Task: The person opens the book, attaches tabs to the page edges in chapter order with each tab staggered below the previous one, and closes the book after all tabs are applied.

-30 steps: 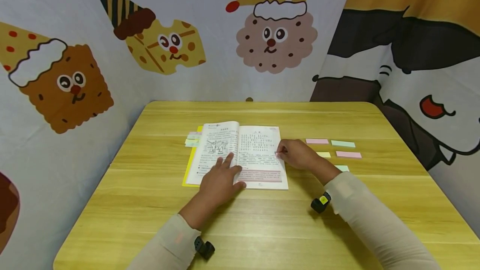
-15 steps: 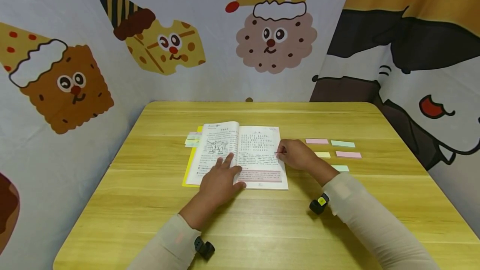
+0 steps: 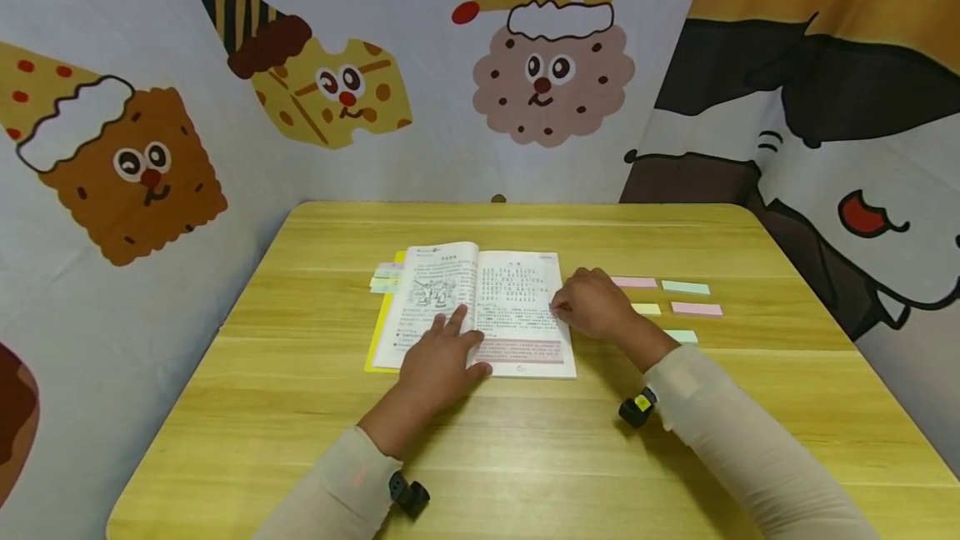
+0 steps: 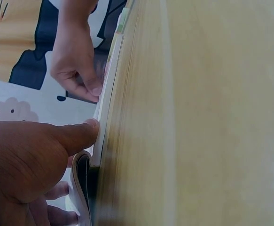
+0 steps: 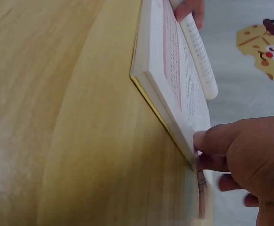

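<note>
An open book (image 3: pixel 517 282) with printed text and a yellow cover lies on the wooden table. My left hand (image 3: pixel 442 357) rests with spread fingers across the lower part of the left page and the fold, its thumb on the lower edge in the left wrist view. My right hand (image 3: pixel 596 305) is at the right page's outer edge. There the right wrist view has the thumb (image 5: pixel 201 141) on top of the page (image 5: pixel 189 113) and the index finger below it, pinching the edge. The other fingers of that hand are loosely bent.
Pink (image 3: pixel 696 309), green (image 3: pixel 685 288) and yellow sticky strips lie in short rows to the right of the book, partly behind the right forearm. Several coloured tabs (image 3: pixel 386 277) stick out from the book's left side. A cartoon-printed cloth (image 3: pixel 442 173) hangs behind the table (image 3: pixel 525 457).
The back of my right hand has lifted slightly, with its fingertips still at the page edge. A small dark reddish mark by those fingertips no longer shows. My left hand stays put.
</note>
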`<state>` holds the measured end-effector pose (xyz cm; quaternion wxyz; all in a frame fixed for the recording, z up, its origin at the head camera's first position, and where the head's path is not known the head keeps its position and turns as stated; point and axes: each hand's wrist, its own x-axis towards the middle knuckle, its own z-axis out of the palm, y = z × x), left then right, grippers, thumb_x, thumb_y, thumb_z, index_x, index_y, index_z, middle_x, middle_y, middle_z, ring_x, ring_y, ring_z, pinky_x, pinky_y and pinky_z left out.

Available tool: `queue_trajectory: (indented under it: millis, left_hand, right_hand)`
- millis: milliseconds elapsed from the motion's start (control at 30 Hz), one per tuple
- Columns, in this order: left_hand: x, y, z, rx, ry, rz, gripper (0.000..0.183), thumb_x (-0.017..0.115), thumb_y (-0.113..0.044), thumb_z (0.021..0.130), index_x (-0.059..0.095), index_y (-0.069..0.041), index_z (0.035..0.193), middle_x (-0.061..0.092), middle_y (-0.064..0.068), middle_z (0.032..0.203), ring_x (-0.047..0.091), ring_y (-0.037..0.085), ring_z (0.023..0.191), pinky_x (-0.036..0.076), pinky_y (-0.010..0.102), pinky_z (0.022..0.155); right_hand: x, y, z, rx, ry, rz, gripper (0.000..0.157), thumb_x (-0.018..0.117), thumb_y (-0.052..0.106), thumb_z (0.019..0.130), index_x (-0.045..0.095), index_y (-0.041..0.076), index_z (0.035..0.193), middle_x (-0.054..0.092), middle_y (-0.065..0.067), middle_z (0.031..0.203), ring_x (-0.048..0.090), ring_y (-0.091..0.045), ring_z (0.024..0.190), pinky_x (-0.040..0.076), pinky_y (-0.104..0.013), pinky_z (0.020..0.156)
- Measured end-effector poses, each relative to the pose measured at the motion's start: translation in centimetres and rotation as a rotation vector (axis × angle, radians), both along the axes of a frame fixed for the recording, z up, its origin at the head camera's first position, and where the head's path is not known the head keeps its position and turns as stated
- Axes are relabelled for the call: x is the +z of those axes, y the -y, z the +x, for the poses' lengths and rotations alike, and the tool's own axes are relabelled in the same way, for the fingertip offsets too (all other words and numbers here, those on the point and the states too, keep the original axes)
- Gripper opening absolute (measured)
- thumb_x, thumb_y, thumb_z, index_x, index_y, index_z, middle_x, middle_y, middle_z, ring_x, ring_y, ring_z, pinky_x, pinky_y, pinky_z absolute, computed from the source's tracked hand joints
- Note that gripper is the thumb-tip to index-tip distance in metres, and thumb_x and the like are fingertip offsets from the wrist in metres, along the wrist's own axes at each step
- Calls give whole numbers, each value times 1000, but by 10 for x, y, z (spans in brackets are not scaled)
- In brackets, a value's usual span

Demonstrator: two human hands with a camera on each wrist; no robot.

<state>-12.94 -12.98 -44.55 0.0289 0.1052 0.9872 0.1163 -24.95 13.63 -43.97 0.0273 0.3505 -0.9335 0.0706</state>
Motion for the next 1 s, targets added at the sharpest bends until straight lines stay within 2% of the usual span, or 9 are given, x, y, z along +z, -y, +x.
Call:
queue_trajectory:
  millis: [67, 167, 300, 433, 600, 700, 833, 900, 1000]
  left_hand:
    - [0, 0, 0, -2, 1, 0, 52, 72, -51, 93, 67, -23, 137, 36, 12, 162, 41, 43, 142, 52, 57, 94]
    - [1, -1, 0, -6, 3, 4, 52, 72, -50, 93, 66, -23, 137, 35, 12, 163, 41, 43, 142, 52, 58, 93]
    - [2, 0, -1, -7, 7, 12, 52, 72, -50, 93, 67, -22, 137, 35, 12, 163, 41, 43, 142, 54, 57, 89]
    - [2, 1, -1, -4, 19, 14, 53, 70, -51, 94, 66, -22, 138, 34, 11, 163, 40, 43, 143, 55, 56, 86]
    - [2, 4, 0, -20, 32, 15, 54, 70, -52, 94, 65, -22, 139, 34, 11, 163, 38, 42, 144, 55, 57, 84]
    - [3, 8, 0, -42, 44, 7, 58, 71, -53, 93, 63, -23, 141, 33, 11, 164, 36, 42, 146, 53, 57, 91]
    - [6, 15, 0, -86, 60, -37, 65, 74, -54, 90, 59, -25, 146, 30, 10, 165, 33, 39, 148, 41, 58, 108]
    - [8, 19, 0, -112, 53, -63, 67, 76, -52, 89, 58, -24, 147, 31, 10, 165, 33, 39, 148, 33, 58, 113]
    - [11, 25, 2, -142, 25, -95, 66, 78, -47, 88, 58, -24, 147, 33, 8, 164, 32, 36, 149, 30, 58, 115]
  right_hand:
    - [2, 0, 5, 44, -57, 59, 6, 78, 15, 91, 82, 18, 92, 73, 4, 86, 61, -22, 84, 44, -41, 79]
    - [2, -1, 17, 77, -103, 151, 16, 74, 14, 92, 81, 14, 107, 74, -4, 95, 67, -25, 88, 50, -43, 82]
    - [2, -4, 36, 46, -52, 212, 40, 73, 14, 93, 70, 8, 132, 69, -15, 120, 68, -30, 104, 52, -48, 91]
    - [-1, -6, 51, -4, 11, 186, 49, 70, 14, 95, 60, 5, 142, 61, -18, 138, 61, -33, 122, 52, -52, 91]
    - [-9, -10, 64, -16, 90, 130, 56, 62, 16, 100, 47, 0, 151, 45, -24, 153, 46, -41, 138, 49, -57, 96]
    - [-13, -13, 69, -29, 112, 106, 57, 57, 15, 102, 41, 0, 155, 38, -25, 158, 38, -45, 143, 43, -61, 103]
    - [-17, -15, 74, -23, 88, 107, 54, 52, 12, 103, 42, 3, 155, 37, -25, 158, 34, -46, 145, 41, -62, 105]
    - [-16, -15, 79, -12, 62, 118, 53, 52, 9, 102, 45, 4, 154, 38, -24, 158, 35, -45, 145, 42, -61, 104]
    - [-14, -13, 89, 13, 4, 124, 51, 58, 4, 98, 52, 5, 149, 44, -25, 154, 40, -45, 142, 44, -60, 103]
